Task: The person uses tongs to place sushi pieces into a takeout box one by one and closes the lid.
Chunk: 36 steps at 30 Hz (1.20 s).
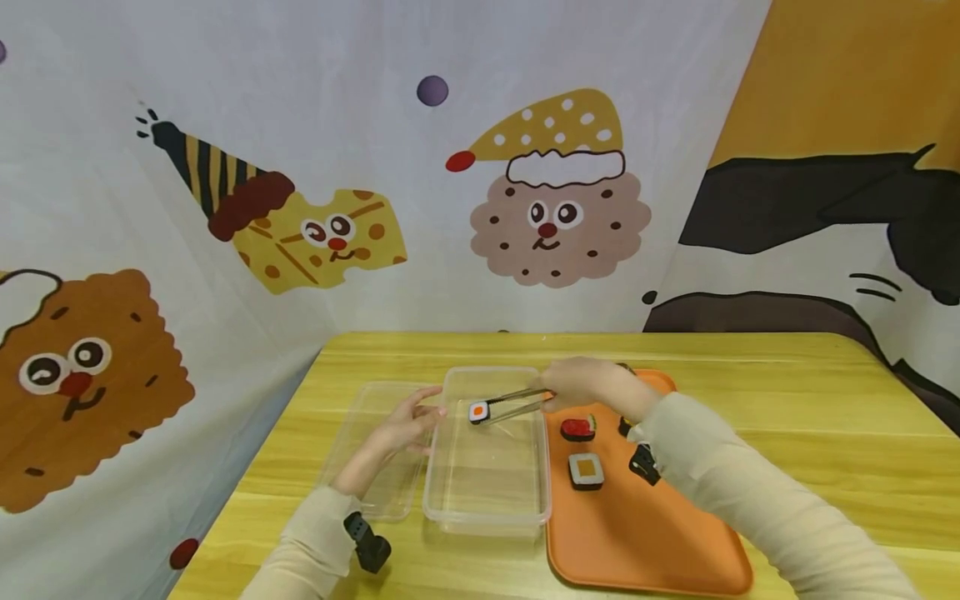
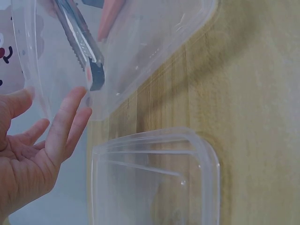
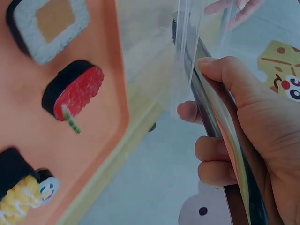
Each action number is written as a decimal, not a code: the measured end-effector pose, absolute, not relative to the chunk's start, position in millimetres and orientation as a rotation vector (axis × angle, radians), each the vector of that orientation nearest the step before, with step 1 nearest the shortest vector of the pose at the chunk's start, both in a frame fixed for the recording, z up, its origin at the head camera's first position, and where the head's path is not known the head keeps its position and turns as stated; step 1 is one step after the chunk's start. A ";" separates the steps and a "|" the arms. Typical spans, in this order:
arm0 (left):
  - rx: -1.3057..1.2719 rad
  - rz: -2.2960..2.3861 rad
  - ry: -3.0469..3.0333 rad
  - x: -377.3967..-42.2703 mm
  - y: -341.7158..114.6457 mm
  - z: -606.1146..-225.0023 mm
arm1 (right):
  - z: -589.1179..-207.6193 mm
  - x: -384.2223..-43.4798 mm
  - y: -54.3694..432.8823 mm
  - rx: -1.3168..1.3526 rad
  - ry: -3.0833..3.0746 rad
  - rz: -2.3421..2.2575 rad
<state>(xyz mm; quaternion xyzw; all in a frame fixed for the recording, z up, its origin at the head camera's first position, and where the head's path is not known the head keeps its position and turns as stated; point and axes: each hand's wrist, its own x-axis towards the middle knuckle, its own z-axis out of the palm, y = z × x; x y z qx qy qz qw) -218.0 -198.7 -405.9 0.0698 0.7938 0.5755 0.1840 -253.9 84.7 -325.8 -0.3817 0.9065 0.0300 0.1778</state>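
My right hand (image 1: 585, 383) grips metal tongs (image 3: 211, 110), its fingers curled round them. Between the tong tips is a small toy sushi roll (image 1: 477, 412), white with an orange centre and a dark wrap, over the inside of a clear plastic box (image 1: 487, 520). Seen through the box wall in the left wrist view, the roll shows its dark side. My left hand (image 1: 401, 429) is at the box's left side, thumb near the rim, fingers loosely extended along the outer wall.
Right of the box, an orange tray (image 1: 645, 542) carries a red-topped sushi (image 1: 577, 429), a square-centred roll (image 1: 585, 471) and a yellow-topped piece (image 3: 21, 197) partly behind my right arm. A clear lid (image 1: 367, 450) lies left of the box on the wooden table (image 1: 817, 417).
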 end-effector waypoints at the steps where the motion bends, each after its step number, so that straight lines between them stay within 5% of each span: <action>1: 0.194 1.625 2.238 -217.8 -198.4 -405.9 | -326.8 -254.2 82.9 -1.068 2.561 0.078; 36: 0.221 1.607 2.234 -216.6 -197.8 -403.6 | -323.4 -243.5 80.0 -1.029 2.582 0.054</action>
